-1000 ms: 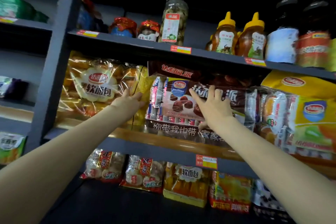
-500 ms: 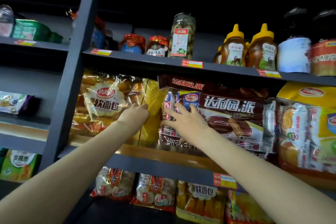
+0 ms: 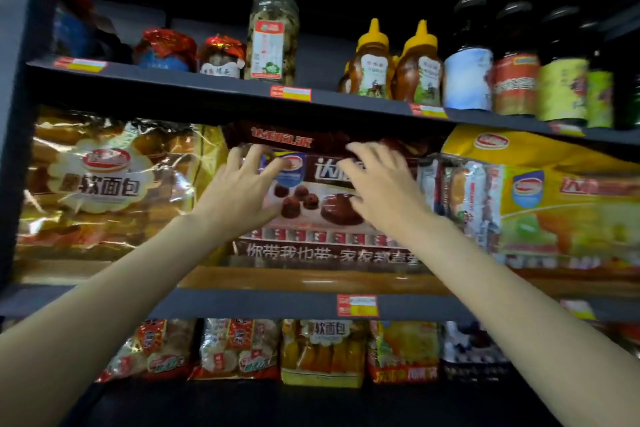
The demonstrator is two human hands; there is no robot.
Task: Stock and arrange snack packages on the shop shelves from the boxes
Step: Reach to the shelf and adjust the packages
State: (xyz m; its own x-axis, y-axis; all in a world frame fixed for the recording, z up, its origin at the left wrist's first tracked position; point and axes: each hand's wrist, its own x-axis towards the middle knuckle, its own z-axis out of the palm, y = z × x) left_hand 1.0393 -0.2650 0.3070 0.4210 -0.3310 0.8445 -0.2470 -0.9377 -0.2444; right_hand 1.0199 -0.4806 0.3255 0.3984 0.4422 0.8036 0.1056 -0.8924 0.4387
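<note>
Where hands (image 3: pixel 311 191) press, brown glossy chocolate-pie pack (image 3: pixel 311 218)

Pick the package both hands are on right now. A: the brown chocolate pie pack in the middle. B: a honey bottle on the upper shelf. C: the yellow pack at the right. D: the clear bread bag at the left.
A: the left hand and the right hand both lie with spread fingers on the front of the brown chocolate pie pack on the middle shelf.
</note>
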